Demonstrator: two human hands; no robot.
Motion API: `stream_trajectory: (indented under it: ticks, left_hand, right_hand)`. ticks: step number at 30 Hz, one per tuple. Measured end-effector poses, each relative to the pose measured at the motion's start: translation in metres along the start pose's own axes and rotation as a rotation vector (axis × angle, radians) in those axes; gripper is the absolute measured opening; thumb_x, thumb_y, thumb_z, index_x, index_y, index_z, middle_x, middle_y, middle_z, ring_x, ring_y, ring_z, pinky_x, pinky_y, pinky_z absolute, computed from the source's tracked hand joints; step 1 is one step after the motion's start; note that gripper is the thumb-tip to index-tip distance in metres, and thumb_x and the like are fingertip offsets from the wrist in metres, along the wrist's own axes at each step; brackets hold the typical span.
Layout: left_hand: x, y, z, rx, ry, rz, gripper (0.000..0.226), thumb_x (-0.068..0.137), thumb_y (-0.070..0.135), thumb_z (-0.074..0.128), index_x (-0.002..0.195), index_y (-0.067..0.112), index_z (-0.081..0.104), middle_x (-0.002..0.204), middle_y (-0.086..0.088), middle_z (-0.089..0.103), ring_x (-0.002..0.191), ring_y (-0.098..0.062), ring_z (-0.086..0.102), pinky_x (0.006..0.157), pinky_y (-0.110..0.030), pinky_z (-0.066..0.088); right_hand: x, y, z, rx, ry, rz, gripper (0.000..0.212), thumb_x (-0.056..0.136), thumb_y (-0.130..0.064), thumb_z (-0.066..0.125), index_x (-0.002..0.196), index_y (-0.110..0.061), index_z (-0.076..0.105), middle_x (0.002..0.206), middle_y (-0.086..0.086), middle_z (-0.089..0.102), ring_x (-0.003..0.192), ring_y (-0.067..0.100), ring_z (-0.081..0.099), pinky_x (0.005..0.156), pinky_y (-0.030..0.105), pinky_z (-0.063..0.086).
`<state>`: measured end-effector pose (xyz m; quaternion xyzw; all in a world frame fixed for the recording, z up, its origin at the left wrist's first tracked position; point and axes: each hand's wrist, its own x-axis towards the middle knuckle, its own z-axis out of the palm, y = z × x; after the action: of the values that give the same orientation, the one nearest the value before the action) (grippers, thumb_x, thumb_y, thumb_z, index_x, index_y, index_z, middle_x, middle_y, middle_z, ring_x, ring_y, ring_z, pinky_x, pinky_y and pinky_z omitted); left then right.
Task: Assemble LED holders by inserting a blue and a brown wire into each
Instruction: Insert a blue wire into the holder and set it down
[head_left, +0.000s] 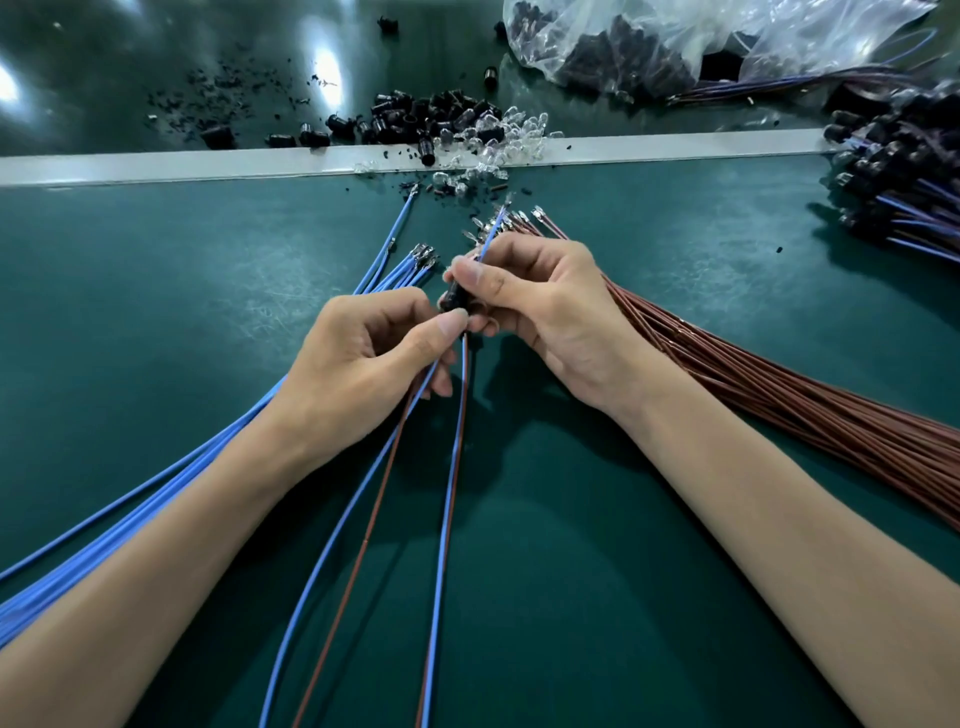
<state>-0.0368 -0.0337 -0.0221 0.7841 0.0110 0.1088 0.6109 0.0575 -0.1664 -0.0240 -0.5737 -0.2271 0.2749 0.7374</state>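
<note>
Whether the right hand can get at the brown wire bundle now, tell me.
Probably yes: the brown wire bundle lies right beside the right hand, nothing between. But its fingers pinch a black LED holder and a blue wire.

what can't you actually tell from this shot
Head view only:
- How far any wire sits inside the black holder: covered by left hand and right hand.
- Contents of the plastic bag: blurred by crinkled film, cut by the top edge.
- Length of the brown wire bundle: cut by the right edge.
</note>
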Motion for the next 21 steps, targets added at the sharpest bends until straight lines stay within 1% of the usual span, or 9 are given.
stream_trajectory:
  ticks: [3, 6, 8, 9, 12, 14, 18, 20, 21]
  left_hand:
    - [-0.0001, -0.0001, -0.0015, 0.012, -0.01, -0.008, 0.031, 0.085, 0.022, 0.065, 0.059, 0.01, 0.054, 0.047, 0.001, 0.056, 0.044, -0.007, 0.052, 0.052, -0.015, 0.042]
    - [-0.0008, 0.0005, -0.0035, 0.05, -0.012, -0.026, 0.03, 0.082, 0.021, 0.057, 0.054, 0.014, 0.051, 0.043, 0.001, 0.054, 0.044, -0.022, 0.047, 0.047, -0.034, 0.037]
    - [-0.0012, 0.0015, -0.0044, 0.057, -0.017, -0.033, 0.032, 0.08, 0.021, 0.059, 0.051, 0.015, 0.047, 0.042, 0.001, 0.053, 0.044, -0.024, 0.042, 0.046, -0.044, 0.032]
    - [-0.0015, 0.0023, -0.005, 0.058, -0.024, -0.031, 0.033, 0.078, 0.024, 0.061, 0.049, 0.017, 0.045, 0.042, 0.001, 0.053, 0.043, -0.024, 0.041, 0.046, -0.046, 0.031]
    - [-0.0021, 0.0032, -0.007, 0.052, -0.056, -0.016, 0.03, 0.072, 0.035, 0.055, 0.049, 0.018, 0.048, 0.041, 0.001, 0.052, 0.042, -0.022, 0.041, 0.046, -0.045, 0.029]
    - [-0.0024, 0.0022, -0.0075, 0.045, -0.069, -0.013, 0.029, 0.072, 0.035, 0.054, 0.049, 0.018, 0.048, 0.04, 0.001, 0.052, 0.041, -0.022, 0.04, 0.045, -0.045, 0.028]
    - [-0.0029, 0.0012, -0.0072, 0.025, -0.085, -0.005, 0.03, 0.071, 0.032, 0.054, 0.047, 0.018, 0.043, 0.041, 0.001, 0.052, 0.04, -0.021, 0.04, 0.045, -0.043, 0.027]
    - [-0.0025, 0.0008, -0.0069, 0.016, -0.09, 0.001, 0.03, 0.071, 0.029, 0.058, 0.05, 0.011, 0.044, 0.044, -0.001, 0.054, 0.042, -0.017, 0.044, 0.046, -0.035, 0.034]
    - [-0.0022, 0.0011, -0.0063, 0.006, -0.089, 0.0, 0.028, 0.073, 0.024, 0.061, 0.053, 0.009, 0.048, 0.046, -0.001, 0.057, 0.044, -0.013, 0.047, 0.047, -0.028, 0.038]
  right_hand:
    - [0.0011, -0.0006, -0.0012, 0.037, 0.046, -0.012, 0.011, 0.086, -0.006, 0.065, 0.075, -0.007, 0.065, 0.071, 0.007, 0.064, 0.053, 0.009, 0.058, 0.054, 0.016, 0.049]
    - [0.0023, -0.0017, -0.0021, 0.118, 0.12, -0.01, 0.012, 0.085, -0.006, 0.065, 0.073, -0.008, 0.063, 0.076, 0.007, 0.061, 0.051, 0.006, 0.057, 0.053, 0.015, 0.048]
    - [0.0024, -0.0018, -0.0022, 0.117, 0.126, -0.008, 0.013, 0.084, -0.007, 0.066, 0.071, -0.01, 0.063, 0.079, 0.009, 0.06, 0.052, 0.006, 0.058, 0.054, 0.015, 0.048]
    - [0.0023, -0.0017, -0.0019, 0.104, 0.118, -0.007, 0.013, 0.084, -0.007, 0.066, 0.071, -0.011, 0.064, 0.078, 0.008, 0.061, 0.053, 0.006, 0.058, 0.055, 0.015, 0.049]
    - [0.0023, -0.0017, -0.0003, 0.077, 0.088, 0.004, 0.01, 0.087, -0.005, 0.064, 0.076, -0.006, 0.064, 0.071, 0.003, 0.065, 0.053, 0.007, 0.057, 0.055, 0.016, 0.049]
    - [0.002, -0.0021, 0.0007, 0.084, 0.086, 0.007, 0.008, 0.087, -0.005, 0.062, 0.079, -0.004, 0.063, 0.068, 0.001, 0.065, 0.052, 0.007, 0.057, 0.054, 0.016, 0.049]
    - [0.002, -0.0043, -0.0012, 0.168, 0.129, 0.013, 0.007, 0.088, -0.005, 0.061, 0.081, -0.005, 0.064, 0.07, -0.001, 0.066, 0.051, 0.005, 0.056, 0.053, 0.014, 0.047]
    - [0.0023, -0.0045, -0.0021, 0.163, 0.124, 0.015, 0.007, 0.088, -0.006, 0.061, 0.081, -0.005, 0.064, 0.072, 0.002, 0.066, 0.051, 0.005, 0.056, 0.053, 0.014, 0.047]
    - [0.0021, -0.004, -0.002, 0.138, 0.108, 0.014, 0.006, 0.087, -0.007, 0.062, 0.081, -0.005, 0.064, 0.073, 0.004, 0.065, 0.052, 0.006, 0.057, 0.053, 0.015, 0.047]
